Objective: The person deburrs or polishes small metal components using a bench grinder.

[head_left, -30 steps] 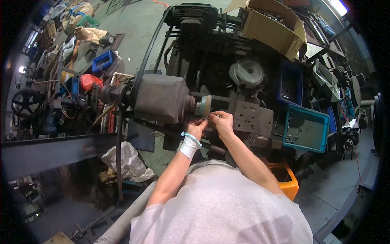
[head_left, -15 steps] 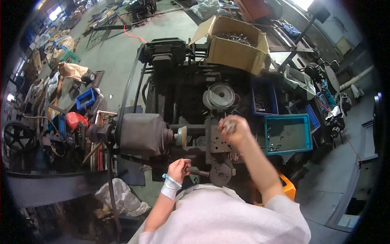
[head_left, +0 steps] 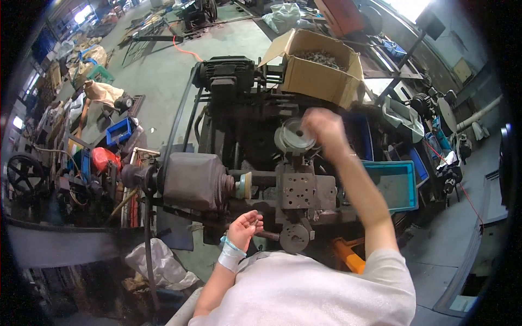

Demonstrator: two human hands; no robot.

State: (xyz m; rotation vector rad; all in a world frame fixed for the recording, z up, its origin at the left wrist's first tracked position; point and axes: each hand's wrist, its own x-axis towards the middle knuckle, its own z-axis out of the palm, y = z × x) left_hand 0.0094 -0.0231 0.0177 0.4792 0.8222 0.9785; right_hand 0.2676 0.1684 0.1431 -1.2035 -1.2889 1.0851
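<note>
My left hand [head_left: 244, 229], with a pale band at its wrist, is held in front of the machine near a horizontal handle bar [head_left: 267, 234]. Its fingers are curled together around something small, too little to make out. Farther off, my right hand [head_left: 325, 129] is beside the round metal wheel [head_left: 297, 135] of the machine; motion smears its fingers, and whatever they hold is hidden. Between the hands lies a block with several holes [head_left: 298, 190]. Left of it sits the headstock [head_left: 194, 181] with a pale round end piece [head_left: 244, 186]. Nearest me is a round disc [head_left: 294, 238].
A cardboard box [head_left: 318, 81] of small metal parts stands at the back, right of a dark motor [head_left: 225, 76]. To the right is a teal tray [head_left: 416, 187], with a blue bin [head_left: 365, 136] behind it. An orange stool or frame [head_left: 350, 255] stands near my right side.
My right hand has moved away from me, from above the holed block to the round wheel. My left hand has shifted slightly right, its fingers a little less curled. The whole view has shifted slightly.
</note>
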